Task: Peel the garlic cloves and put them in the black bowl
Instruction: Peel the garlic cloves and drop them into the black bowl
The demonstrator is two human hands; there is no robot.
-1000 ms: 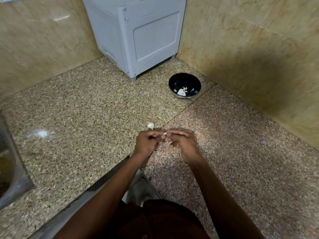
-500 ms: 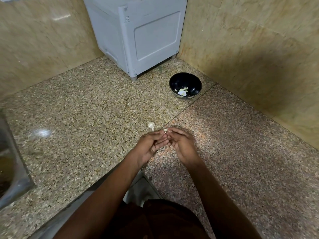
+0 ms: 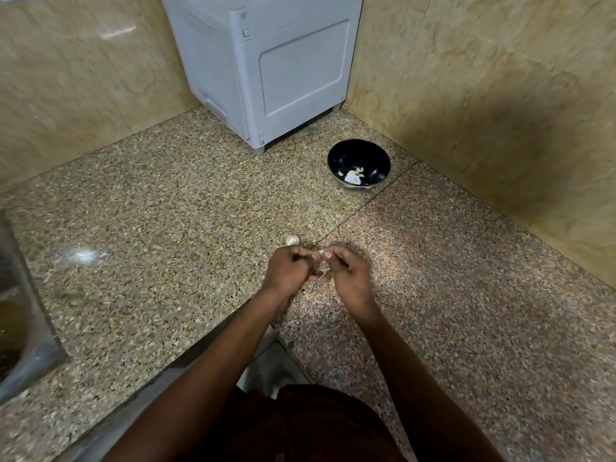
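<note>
While both hands meet over the seam in the granite counter (image 3: 166, 228), the left hand (image 3: 289, 269) and the right hand (image 3: 346, 275) pinch a garlic clove (image 3: 321, 252) between their curled fingertips; only a pale sliver of it shows, so whether it is peeled is hard to say. Just beyond the left hand a second garlic clove (image 3: 292, 240) lies on the counter. The black bowl (image 3: 358, 164) stands well apart, near the corner wall, holding a few pale garlic pieces (image 3: 352, 176). Beside it stands a grey appliance (image 3: 266, 71).
</note>
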